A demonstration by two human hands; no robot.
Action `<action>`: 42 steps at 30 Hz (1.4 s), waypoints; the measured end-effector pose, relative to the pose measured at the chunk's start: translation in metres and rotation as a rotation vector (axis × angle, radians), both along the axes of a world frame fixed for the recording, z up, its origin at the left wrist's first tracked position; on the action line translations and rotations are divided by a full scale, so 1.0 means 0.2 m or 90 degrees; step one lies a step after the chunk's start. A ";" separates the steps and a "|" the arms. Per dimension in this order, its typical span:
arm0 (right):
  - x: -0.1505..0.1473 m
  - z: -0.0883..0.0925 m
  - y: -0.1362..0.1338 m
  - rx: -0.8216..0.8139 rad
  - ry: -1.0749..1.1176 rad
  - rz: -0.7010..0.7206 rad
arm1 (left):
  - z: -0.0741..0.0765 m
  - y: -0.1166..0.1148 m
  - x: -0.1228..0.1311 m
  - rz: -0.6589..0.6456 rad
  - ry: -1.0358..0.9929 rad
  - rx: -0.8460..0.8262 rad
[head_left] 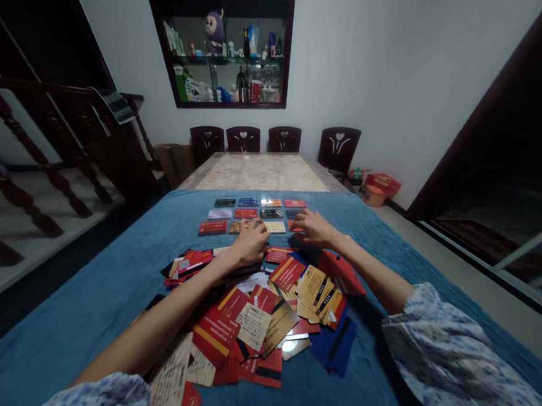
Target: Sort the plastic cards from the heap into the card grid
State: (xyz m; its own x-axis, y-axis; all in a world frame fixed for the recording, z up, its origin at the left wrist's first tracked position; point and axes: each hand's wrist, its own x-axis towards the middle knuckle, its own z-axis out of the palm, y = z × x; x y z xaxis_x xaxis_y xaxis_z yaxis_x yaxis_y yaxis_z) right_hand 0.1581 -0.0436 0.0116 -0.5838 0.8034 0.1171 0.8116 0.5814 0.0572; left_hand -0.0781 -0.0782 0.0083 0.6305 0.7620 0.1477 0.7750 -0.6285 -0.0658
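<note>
Head view: nearest, two flower-print sleeves [450, 358] frame a loose pile of cards [263, 314], mostly red, tan and dark blue, heaped and overlapping on a blue cloth [107, 290]. Both forearms reach across the pile. Beyond it the left hand [250, 242] lies palm down at the near edge of the rows of cards [251, 214], fingers bent over a tan card; it may be pinching that card, but the knuckles hide the fingertips. Just to its right, the right hand [313, 227] rests flat with its fingers loosely stretched out, touching a red card at the end of the same row. The rows lie side by side, three deep. Past the cloth shows the bare stone tabletop [259, 171], then four dark chairs [285, 139] against the wall, and above them a wall niche [226, 45] holding a plush toy [215, 32].
</note>
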 end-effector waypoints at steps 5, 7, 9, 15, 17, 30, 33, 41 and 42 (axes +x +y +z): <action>0.08 -0.03 -0.11 0.024 0.053 0.024 | -0.03 -0.09 0.02 -0.035 -0.026 0.002; 0.12 -0.05 -0.15 0.034 0.070 0.041 | -0.04 -0.12 0.03 -0.059 -0.035 0.002; 0.16 -0.07 -0.19 0.037 0.091 0.056 | -0.04 -0.16 0.05 -0.081 -0.043 -0.008; 0.23 -0.16 -0.28 0.046 0.174 0.114 | -0.03 -0.28 0.13 -0.144 -0.057 -0.032; 0.23 -0.17 -0.31 0.043 0.192 0.126 | -0.03 -0.31 0.16 -0.168 -0.056 -0.037; 0.20 -0.14 -0.47 -0.004 0.256 0.144 | -0.06 -0.36 0.22 -0.311 -0.035 -0.056; 0.20 -0.15 -0.48 -0.022 0.266 0.157 | -0.07 -0.35 0.22 -0.297 -0.023 -0.048; 0.23 -0.15 -0.52 -0.050 0.239 0.138 | -0.05 -0.35 0.23 -0.256 0.015 -0.043; 0.24 -0.15 -0.52 -0.055 0.232 0.132 | -0.05 -0.35 0.24 -0.252 0.021 -0.043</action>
State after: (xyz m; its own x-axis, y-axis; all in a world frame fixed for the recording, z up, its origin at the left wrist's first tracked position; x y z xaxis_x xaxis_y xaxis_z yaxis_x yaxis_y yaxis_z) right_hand 0.2055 -0.1470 -0.0188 -0.6673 0.6889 0.2831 0.6344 0.7248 -0.2686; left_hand -0.0306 -0.1488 -0.0010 0.8809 0.4664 0.0812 0.4702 -0.8819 -0.0350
